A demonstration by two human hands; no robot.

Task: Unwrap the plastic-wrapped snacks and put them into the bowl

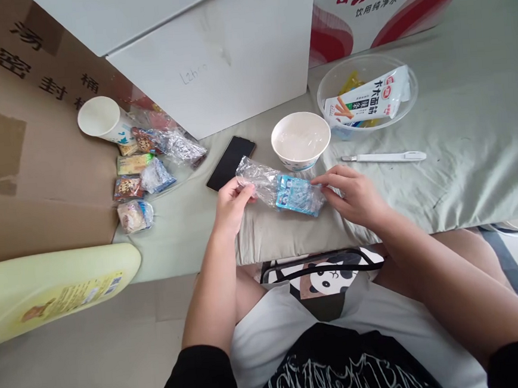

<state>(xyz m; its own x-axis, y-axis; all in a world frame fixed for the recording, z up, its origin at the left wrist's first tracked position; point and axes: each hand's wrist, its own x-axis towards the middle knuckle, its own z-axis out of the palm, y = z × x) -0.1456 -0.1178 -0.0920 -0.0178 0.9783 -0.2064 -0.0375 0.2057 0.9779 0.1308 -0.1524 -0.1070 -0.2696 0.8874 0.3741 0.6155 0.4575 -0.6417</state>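
A crinkled clear plastic bag [258, 182] stretches between both hands, low over the cloth. A blue printed packet [294, 195] shows in its right part and appears to be inside it. My left hand [233, 205] is closed, pinching the left end of the bag between thumb and fingers. At the other end, my right hand [353, 194] grips the bag's edge beside the packet with thumb and fingertips. Just beyond the bag stands a white paper bowl [301, 140], with what looks like clear film inside. A black phone [231, 162] lies behind my left hand.
A white utility knife [384, 158] lies to the right. Behind it, a clear plastic bowl [370, 122] holds snack packets. Several wrapped snacks [128, 187] and a tipped paper cup [105, 119] are at left. White boxes [230, 59] stand behind; a yellow bottle [60, 287] is at lower left.
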